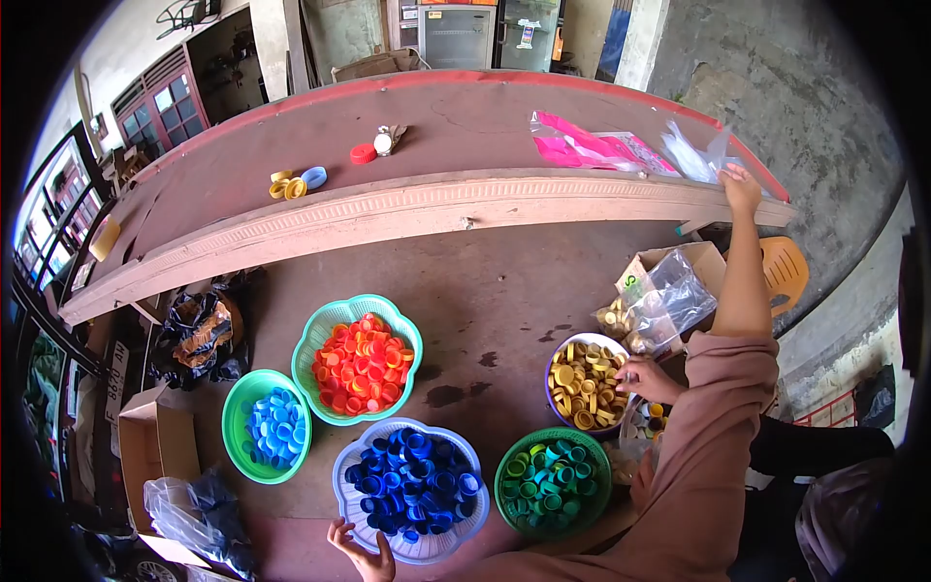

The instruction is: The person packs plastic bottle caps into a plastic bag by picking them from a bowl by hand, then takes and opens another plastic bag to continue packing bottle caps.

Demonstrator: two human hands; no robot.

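My right hand [742, 190] reaches far out to the right end of the raised ledge, its fingers closed on the edge of a clear plastic bag [690, 155]. My left hand [365, 555] is at the near rim of a lavender basket [347, 500], fingers apart and holding nothing. Dark blue bottle caps [415, 482] fill that basket. To its right stands a green basket [506, 514] of green caps [553, 485]. Beside my right sleeve, another person's hand [652, 379] is at a bowl of yellow caps [585, 386].
A mint basket [303, 361] of red-orange caps and a green bowl [235, 456] of light blue caps stand left. Pink plastic packaging [592, 145], a watch [384, 142] and loose caps lie on the ledge [465, 199]. Cardboard boxes [160, 446] flank the table.
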